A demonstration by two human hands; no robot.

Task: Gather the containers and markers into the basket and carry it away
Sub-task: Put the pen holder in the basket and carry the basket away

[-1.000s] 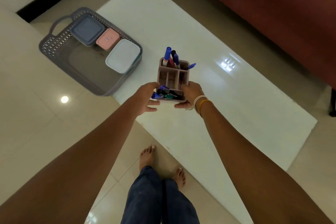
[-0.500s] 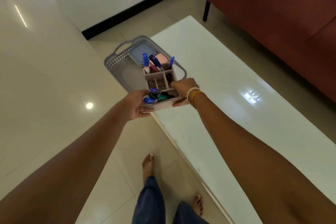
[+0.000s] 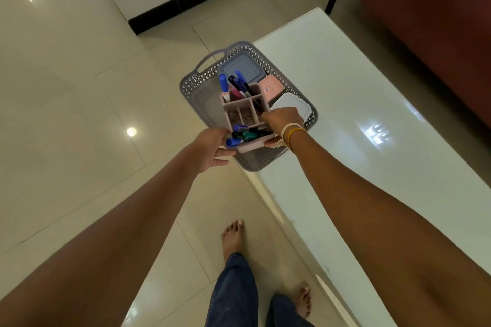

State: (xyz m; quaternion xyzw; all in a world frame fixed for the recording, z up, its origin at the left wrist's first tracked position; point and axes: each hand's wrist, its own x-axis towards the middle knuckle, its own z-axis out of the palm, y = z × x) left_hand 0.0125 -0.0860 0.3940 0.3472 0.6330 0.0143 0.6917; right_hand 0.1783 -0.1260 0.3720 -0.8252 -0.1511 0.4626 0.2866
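Both arms stretched forward over the floor (image 3: 79,119). Left hand (image 3: 212,150) cupped under the near left corner of the pink organizer (image 3: 245,117), grip closed on it, thumb on the rim. Right hand (image 3: 283,121) clamped on the right wall, bangles (image 3: 291,133) at the wrist. Markers (image 3: 240,135) lying in the near compartment, more standing in the far one. Bare feet (image 3: 233,237) beside the white table (image 3: 358,141). Held right over the grey basket (image 3: 202,85), which sits on the table corner, partly overhanging; basket floor mostly hidden by the organizer. Beyond, three lidded containers (image 3: 243,66) along the basket's far side. Further off, red sofa (image 3: 425,21). Compared with half a second back: organizer now further over the basket.
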